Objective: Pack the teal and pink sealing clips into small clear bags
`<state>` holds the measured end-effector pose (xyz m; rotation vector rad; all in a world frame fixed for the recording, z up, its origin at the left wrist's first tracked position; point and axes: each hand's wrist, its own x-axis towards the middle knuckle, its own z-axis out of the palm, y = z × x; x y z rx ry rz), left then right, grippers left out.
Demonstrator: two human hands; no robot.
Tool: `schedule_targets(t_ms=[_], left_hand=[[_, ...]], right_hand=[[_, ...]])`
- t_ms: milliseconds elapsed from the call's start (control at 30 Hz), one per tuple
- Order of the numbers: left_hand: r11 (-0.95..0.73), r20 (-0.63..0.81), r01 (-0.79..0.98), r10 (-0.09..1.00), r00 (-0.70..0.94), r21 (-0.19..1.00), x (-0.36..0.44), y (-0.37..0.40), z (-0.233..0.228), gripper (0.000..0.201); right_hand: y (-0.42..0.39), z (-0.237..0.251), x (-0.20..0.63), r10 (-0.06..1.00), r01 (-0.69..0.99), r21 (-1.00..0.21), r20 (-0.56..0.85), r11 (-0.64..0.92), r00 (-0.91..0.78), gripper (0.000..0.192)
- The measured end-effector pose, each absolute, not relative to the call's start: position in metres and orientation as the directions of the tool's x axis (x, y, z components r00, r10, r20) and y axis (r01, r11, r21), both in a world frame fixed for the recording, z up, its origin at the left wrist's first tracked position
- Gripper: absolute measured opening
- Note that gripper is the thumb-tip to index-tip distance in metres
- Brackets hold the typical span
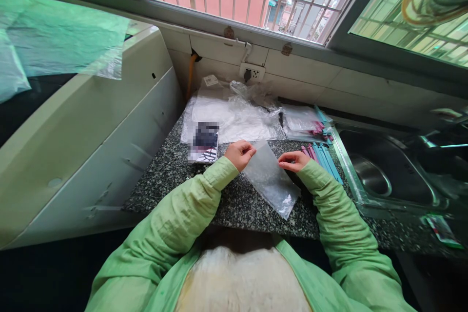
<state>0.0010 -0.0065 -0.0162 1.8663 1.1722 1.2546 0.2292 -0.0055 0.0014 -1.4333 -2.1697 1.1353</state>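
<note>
A clear plastic bag (pixel 272 180) lies slanted over the speckled stone counter (pixel 241 209), and looks flat. My left hand (pixel 239 153) pinches its upper left edge between thumb and fingers. On the bag's right edge, the fingertips of my right hand (pixel 293 160) are closed in a pinch. Just beyond my right hand lies a row of pink and blue sticks (pixel 325 160). A dark printed card (pixel 208 148), partly blurred out, rests left of my left hand. Whether anything is inside the bag, I cannot tell.
Clear plastic sheets or bags (pixel 234 117) are heaped at the back. A stack of filled clear bags (pixel 302 122) sits beside them. To the right is a metal sink (pixel 387 170); at left stands a pale appliance (pixel 120 156). A wall socket (pixel 252 73) is behind.
</note>
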Motion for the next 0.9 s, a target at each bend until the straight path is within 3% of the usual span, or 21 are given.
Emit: schedule_targets(t_ms=[433, 900], left_hand=[[-0.443, 0.399, 0.407, 0.897, 0.192, 0.799, 0.003, -0.010, -0.016, 0.014], [-0.474, 0.410, 0.426, 0.880, 0.239, 0.770, 0.006, -0.011, -0.019, 0.013]], right_hand=[[0.000, -0.012, 0.225, 0.886, 0.630, -0.725, -0.060, 0.278, -0.460, 0.031], [-0.002, -0.012, 0.229, 0.847, 0.653, -0.712, -0.158, 0.259, -0.508, 0.029]])
